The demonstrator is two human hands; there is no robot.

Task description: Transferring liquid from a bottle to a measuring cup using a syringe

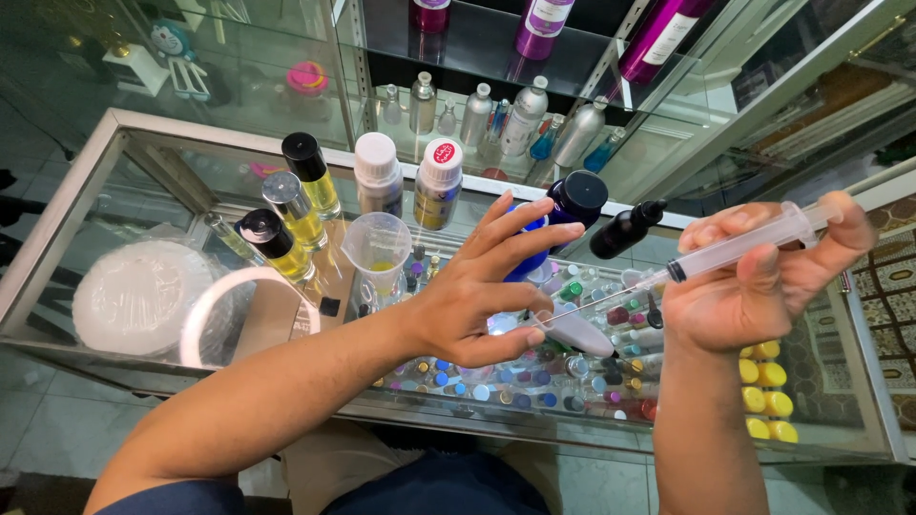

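Head view: a glass-topped display counter with a metal frame (114, 119) carries the work. The left hand (482, 286) is near the middle of the counter top, fingers spread and curled, thumb and fingertips closed on a small clear glass vial (572, 329) that lies tilted, mouth toward the left hand's thumb. The right hand (763, 277) is toward the right edge, clamped around a clear plastic syringe with a black plunger seal (739, 246); its thumb sits at the plunger end. The syringe's thin needle slants down to the left and its tip meets the vial's mouth. Behind the left hand's fingers stands a dark blue bottle with a black cap (572, 205), and just beside it, to the right, a small black bottle (625, 229) tilts. Toward the far edge stand three yellow-filled glass bottles with black or silver caps (291, 215), a clear plastic measuring cup with a little yellow liquid (379, 250), and two white-capped bottles (410, 176). Near the left edge rests a white ring light (243, 315). Beneath the glass, many small coloured-cap vials (534, 381) lie in rows.
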